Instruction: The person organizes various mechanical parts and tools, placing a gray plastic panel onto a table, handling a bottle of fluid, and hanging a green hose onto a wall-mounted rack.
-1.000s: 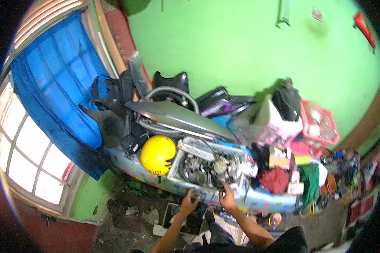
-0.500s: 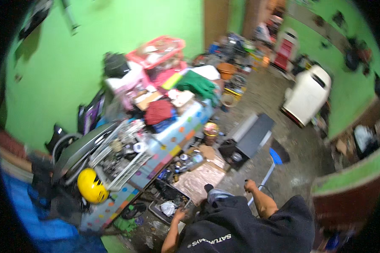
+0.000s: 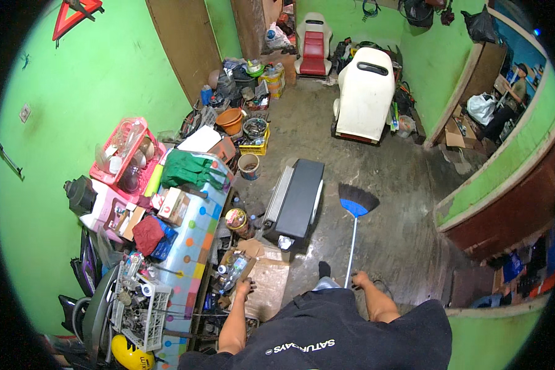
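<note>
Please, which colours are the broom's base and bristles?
Blue base, black bristles; best seen in the head view.

Cluttered vehicle workshop, possibly in a home

Two car seats (image 3: 365, 95) stand on a stained floor (image 3: 407, 216). Metal parts (image 3: 131, 306) fill a pale crate (image 3: 157, 317) on a dotted cover (image 3: 194, 246), near a yellow helmet (image 3: 129, 351). A warning triangle (image 3: 65, 23) hangs on the green wall (image 3: 80, 80).

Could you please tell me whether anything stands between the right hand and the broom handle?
Nothing visible does: the right hand is right beside the broom handle, though whether they touch is unclear. The dark case stands farther left, out of the way.
</note>
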Demonstrator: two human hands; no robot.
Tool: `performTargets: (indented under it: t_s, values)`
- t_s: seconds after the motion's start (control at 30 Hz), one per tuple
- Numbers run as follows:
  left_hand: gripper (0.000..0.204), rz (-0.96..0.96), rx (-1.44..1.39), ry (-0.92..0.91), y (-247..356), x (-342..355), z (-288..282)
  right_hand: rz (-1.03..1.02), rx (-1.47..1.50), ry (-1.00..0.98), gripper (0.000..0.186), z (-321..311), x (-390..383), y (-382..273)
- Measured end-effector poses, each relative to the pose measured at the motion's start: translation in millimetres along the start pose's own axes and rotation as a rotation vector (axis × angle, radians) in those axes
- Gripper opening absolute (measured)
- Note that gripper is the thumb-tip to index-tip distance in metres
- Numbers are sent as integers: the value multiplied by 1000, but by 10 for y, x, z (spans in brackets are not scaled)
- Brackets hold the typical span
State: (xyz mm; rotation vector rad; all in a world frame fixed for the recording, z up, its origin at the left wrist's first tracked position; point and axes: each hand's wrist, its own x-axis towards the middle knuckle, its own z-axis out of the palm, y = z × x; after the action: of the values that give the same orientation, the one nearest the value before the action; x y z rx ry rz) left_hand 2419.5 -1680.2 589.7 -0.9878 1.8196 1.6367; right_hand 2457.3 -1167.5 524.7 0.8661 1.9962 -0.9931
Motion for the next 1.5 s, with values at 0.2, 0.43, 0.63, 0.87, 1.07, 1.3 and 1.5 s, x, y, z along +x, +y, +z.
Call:
performTargets:
  t_s: [0.2,0.43,0.63,0.87,1.07,1.3,1.5]
  values:
    - [26,67,117,-129,884,242,1256,-113,-131,66,37,-961,511,-270]
    - [25,38,343,-203,1125,820,2137,-194,217,105,39,-2127,761,-1099]
    - [30,-104,481,-205,1563,1488,2754,-119,238,-78,36,-2750,1536,-1594]
    - [27,-130,336,-89,2920,2452,3749,-455,-352,-117,39,-3952,2845,-2814]
    - [35,69,143,-68,4603,3432,4686,-363,-422,16,34,-5079,3360,-4566]
    - [22,263,-350,-78,6329,3948,4917,-789,-941,10,32,-5659,4612,-5908]
    - [17,173,-388,229,6775,5052,5079,-660,-971,-155,31,-6133,5709,-7365]
